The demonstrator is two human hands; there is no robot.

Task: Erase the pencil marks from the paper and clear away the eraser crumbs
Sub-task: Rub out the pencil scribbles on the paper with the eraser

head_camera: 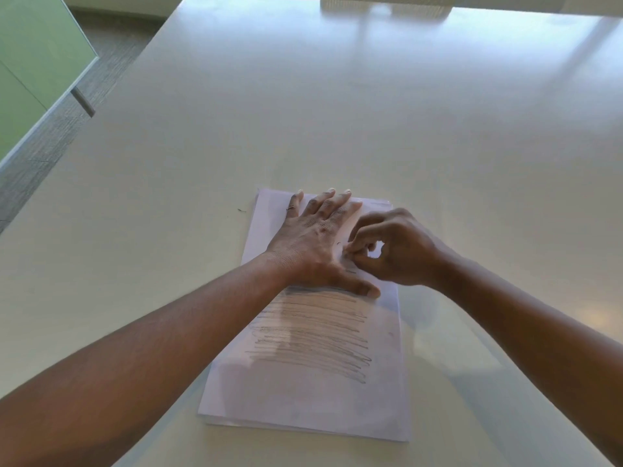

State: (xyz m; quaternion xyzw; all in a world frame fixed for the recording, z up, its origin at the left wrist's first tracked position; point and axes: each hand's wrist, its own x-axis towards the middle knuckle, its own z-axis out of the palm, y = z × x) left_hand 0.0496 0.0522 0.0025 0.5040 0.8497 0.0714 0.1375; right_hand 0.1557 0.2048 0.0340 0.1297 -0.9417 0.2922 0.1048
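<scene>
Flat, left hand [315, 246] fingers spread on paper [303, 392]; right hand [392, 252] fingers pinch something unclear.

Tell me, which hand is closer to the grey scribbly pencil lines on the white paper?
Left. The left hand lies flat on the white paper, its thumb touching the top of the grey pencil scribble lines. The right hand pinches something small, farther up the sheet.

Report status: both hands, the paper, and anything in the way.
Left hand flat on paper. Right hand pinching, likely eraser, hidden. Pencil marks remain near side. Nothing in the way.
</scene>
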